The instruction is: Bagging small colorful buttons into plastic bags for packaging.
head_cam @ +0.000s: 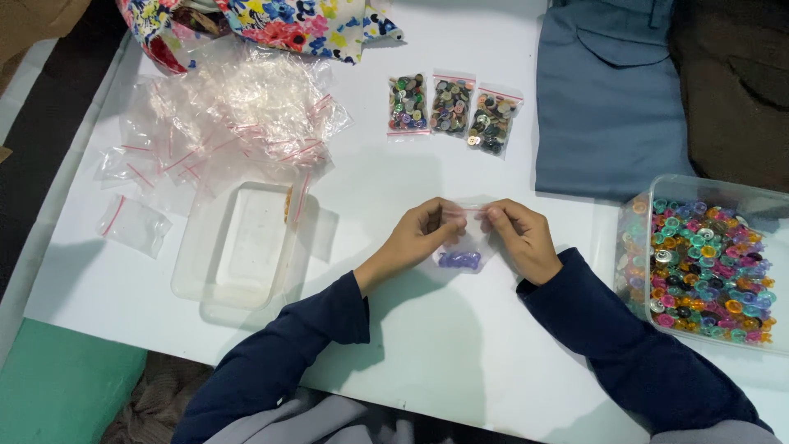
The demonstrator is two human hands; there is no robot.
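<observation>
Zip bag [463, 247] of purple buttons [459, 260] hangs between both hands just above the middle of the white counter [427, 345], near its front edge. The left hand [421, 233] and right hand [519, 238] each have their fingers closed, pinching the bag's red-striped top edge at opposite ends. If the seal is only partly pressed, I judge the buttons could spill onto the counter when the bag tilts, and thin plastic may slip from the pinch. The open tub of coloured buttons [707, 263] sits at the right edge, close to the right sleeve; an elbow swing could nudge it. Three filled bags [450, 108] lie toward the back, well apart.
</observation>
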